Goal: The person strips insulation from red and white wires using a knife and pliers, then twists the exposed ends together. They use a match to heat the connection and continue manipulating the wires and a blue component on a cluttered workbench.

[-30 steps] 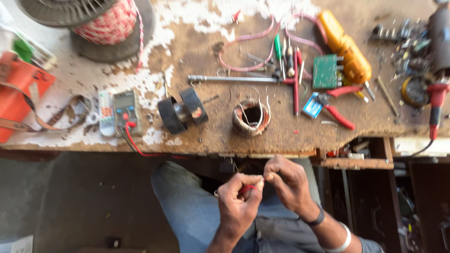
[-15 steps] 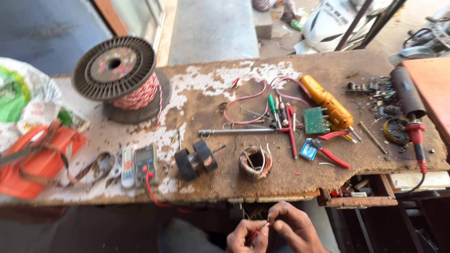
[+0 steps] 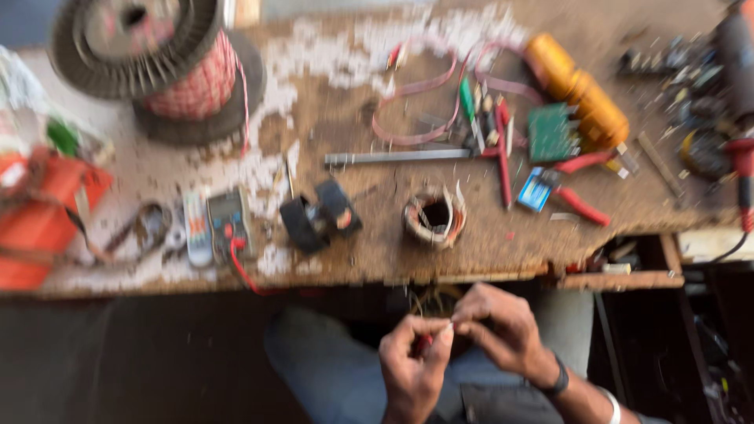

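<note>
Below the bench point(image 3: 487, 271) edge, left hand point(image 3: 412, 369) and right hand point(image 3: 503, 330) meet over the lap — fingers pinching a small red piece point(image 3: 424, 343) and thin wire, work unfinished — wound coil point(image 3: 434, 217) lies untouched above.

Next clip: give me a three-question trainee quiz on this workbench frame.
1. True or false: both hands are resting on the workbench.
2. Which lies nearest the bench's front edge? A) wire spool B) small coil C) orange cylinder
3. Fill in: the left hand pinches a small ____-coloured piece against the right hand.

Key: 1 false, they are held below the bench edge, above the lap. 2 B. 3 red; what it is cannot be told through the blur.
</note>
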